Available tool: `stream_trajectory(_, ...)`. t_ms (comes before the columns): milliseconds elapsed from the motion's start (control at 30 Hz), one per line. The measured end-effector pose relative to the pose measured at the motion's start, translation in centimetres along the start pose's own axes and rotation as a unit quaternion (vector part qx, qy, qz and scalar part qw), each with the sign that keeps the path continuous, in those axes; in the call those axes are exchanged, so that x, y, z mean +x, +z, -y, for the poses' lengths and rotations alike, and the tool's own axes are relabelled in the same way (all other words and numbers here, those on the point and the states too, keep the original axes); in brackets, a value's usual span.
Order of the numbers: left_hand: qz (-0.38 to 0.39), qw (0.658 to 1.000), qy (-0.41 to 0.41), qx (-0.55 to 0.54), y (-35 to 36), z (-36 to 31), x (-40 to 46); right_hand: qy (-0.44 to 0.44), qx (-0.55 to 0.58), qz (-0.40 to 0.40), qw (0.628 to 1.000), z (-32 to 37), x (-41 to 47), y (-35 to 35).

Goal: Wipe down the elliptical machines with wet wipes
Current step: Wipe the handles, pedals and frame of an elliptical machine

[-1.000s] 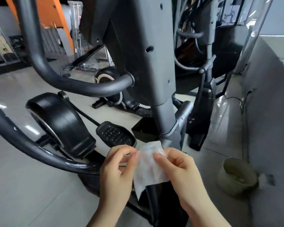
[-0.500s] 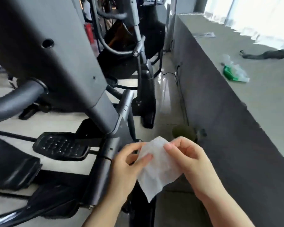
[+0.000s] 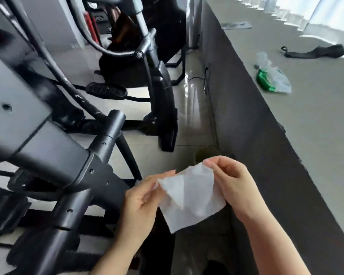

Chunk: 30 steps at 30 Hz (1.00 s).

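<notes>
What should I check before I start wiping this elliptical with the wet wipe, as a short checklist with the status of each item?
1. Wipe in hand: ok. The left hand and right hand both pinch the wet wipe.
2. Wipe opened out: not ok. It hangs folded over itself, only partly spread.
3. Wipe touching the machine: not ok. It is held in the air beside the elliptical frame.
4. Wipe still damp: cannot tell.
5. Spare wipes nearby: ok. A green wipe pack in clear wrapping lies on the ledge.
6. Dirt on the frame: cannot tell; the frame is blurred.
</notes>
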<state>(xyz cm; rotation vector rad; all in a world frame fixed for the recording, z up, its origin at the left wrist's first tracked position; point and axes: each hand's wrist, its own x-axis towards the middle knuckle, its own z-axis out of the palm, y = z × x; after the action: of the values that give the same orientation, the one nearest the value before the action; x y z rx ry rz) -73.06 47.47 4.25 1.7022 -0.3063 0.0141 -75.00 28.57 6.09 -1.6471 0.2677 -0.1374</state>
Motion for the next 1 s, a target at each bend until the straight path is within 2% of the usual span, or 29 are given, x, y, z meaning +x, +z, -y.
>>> stream_trajectory(100,-0.07,0.996,-0.049,-0.022,2.3,-1.4,2.2,0.045,0.004,0.05,0.998,0.2,5.8,-2.4)
stream_trajectory(200,-0.103,0.993,-0.053,0.006,4.4,-3.3,4.5,0.136,0.077,0.174,0.972,0.8,10.3,-4.1)
stream_trajectory(300,-0.104,0.992,-0.051,0.055,5.0,-4.1,6.5,0.133,0.132,0.265,0.946,1.0,13.4,-4.7)
stream_trajectory(433,-0.063,0.983,-0.011,0.175,3.1,-3.7,8.3,0.13,0.16,0.291,0.934,1.6,16.8,-4.4)
stream_trajectory(533,-0.081,0.971,0.038,0.222,1.4,-3.6,9.8,0.088,0.173,0.352,0.916,2.4,19.3,-3.2)
stream_trajectory(600,-0.083,0.977,0.025,0.194,0.1,-3.4,10.9,0.06,0.165,0.373,0.911,3.3,20.9,-2.1)
stream_trajectory(700,-0.067,0.995,-0.014,0.069,-1.3,-2.9,12.7,0.037,0.118,0.356,0.926,4.5,23.0,0.4)
stream_trajectory(767,-0.136,0.989,-0.021,0.055,-1.9,-2.7,14.3,0.047,0.09,0.339,0.935,5.1,24.1,2.8)
stream_trajectory(867,-0.235,0.965,-0.031,0.114,-2.4,-2.0,17.5,0.063,0.054,0.353,0.932,5.8,25.8,5.8)
stream_trajectory(1000,-0.247,0.957,-0.043,0.145,-3.6,-0.2,19.8,0.09,0.046,0.42,0.902,5.5,28.2,7.7)
